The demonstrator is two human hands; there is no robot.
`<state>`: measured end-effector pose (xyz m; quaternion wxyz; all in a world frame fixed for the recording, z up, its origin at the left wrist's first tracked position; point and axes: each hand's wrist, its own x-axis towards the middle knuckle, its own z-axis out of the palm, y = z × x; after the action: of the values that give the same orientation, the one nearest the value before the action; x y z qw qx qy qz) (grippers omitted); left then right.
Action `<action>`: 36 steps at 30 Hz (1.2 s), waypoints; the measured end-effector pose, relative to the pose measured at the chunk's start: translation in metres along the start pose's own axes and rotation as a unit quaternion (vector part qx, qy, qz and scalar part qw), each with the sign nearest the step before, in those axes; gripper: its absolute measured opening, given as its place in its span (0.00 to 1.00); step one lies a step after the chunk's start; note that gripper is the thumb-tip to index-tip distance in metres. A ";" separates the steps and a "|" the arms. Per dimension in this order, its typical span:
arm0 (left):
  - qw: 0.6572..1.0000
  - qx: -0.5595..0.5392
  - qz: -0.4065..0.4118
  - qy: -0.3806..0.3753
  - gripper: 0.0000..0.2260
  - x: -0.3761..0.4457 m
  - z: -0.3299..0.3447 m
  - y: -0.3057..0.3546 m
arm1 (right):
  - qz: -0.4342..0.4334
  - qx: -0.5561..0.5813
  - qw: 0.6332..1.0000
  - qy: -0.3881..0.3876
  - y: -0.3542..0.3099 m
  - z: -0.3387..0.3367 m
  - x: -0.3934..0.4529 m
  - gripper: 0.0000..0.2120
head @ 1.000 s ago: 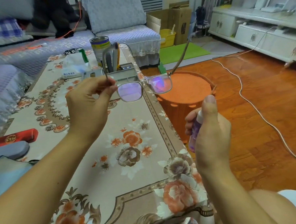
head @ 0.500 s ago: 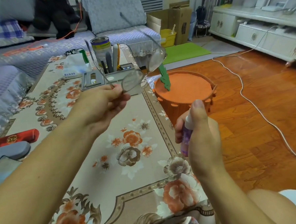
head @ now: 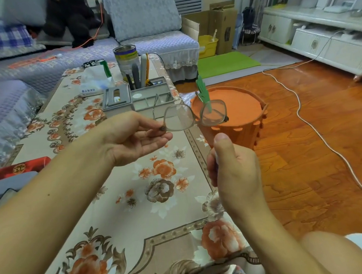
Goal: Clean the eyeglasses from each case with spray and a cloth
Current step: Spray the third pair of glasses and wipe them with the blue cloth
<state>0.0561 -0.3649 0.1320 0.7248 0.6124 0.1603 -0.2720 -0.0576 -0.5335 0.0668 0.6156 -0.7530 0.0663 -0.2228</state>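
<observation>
Left hand (head: 134,137) is lying palm up over the flowery tabletop (head: 121,213), pinching the corner of the eyeglasses (head: 193,116) between thumb and fingers. Right hand (head: 234,171), at about 4 o'clock from the glasses, is curling tightly around the spray bottle (head: 216,159), thumb pointing up. It is mostly hiding the bottle.

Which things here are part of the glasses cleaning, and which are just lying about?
In use: eyeglasses, pinched by the left hand; spray bottle, mostly hidden in the right hand.

Lying about: red case, desk organizer, tin can, orange basket.
</observation>
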 end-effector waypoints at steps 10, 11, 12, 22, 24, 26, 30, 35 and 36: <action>1.000 -0.003 0.004 0.010 0.15 0.001 -0.008 0.002 | 0.071 0.091 0.986 0.119 0.005 -0.021 0.016 0.32; 1.000 -0.004 0.006 0.012 0.15 0.001 -0.009 0.002 | 0.073 0.088 0.986 0.118 0.005 -0.022 0.017 0.32; 1.000 -0.004 0.005 0.012 0.14 0.001 -0.010 0.003 | 0.075 0.082 0.987 0.114 0.006 -0.023 0.017 0.32; 1.000 0.011 -0.002 0.014 0.05 0.002 -0.012 0.003 | 0.069 0.061 0.990 0.106 0.009 -0.024 0.018 0.28; 1.000 0.014 0.005 0.023 0.06 0.001 -0.017 0.003 | 0.064 0.059 0.992 0.092 0.012 -0.023 0.020 0.30; 0.998 0.023 0.018 0.046 0.07 0.000 -0.027 -0.002 | 0.061 0.073 0.994 0.058 0.019 -0.022 0.024 0.30; 0.989 0.043 0.076 0.124 0.05 -0.012 -0.071 -0.044 | 0.112 0.002 0.994 -0.013 0.068 -0.015 0.035 0.09; 0.959 0.083 0.119 0.244 0.06 -0.042 -0.136 -0.115 | 0.096 -0.031 0.988 -0.116 0.092 0.016 0.043 0.19; 0.952 0.093 0.127 0.262 0.06 -0.048 -0.142 -0.123 | 0.079 -0.032 0.988 -0.125 0.091 0.026 0.052 0.19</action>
<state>-0.0408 -0.2295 0.0322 0.6255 0.7424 0.2390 -0.0214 0.0156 -0.5513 -0.0105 0.6103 -0.7867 0.0549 -0.0753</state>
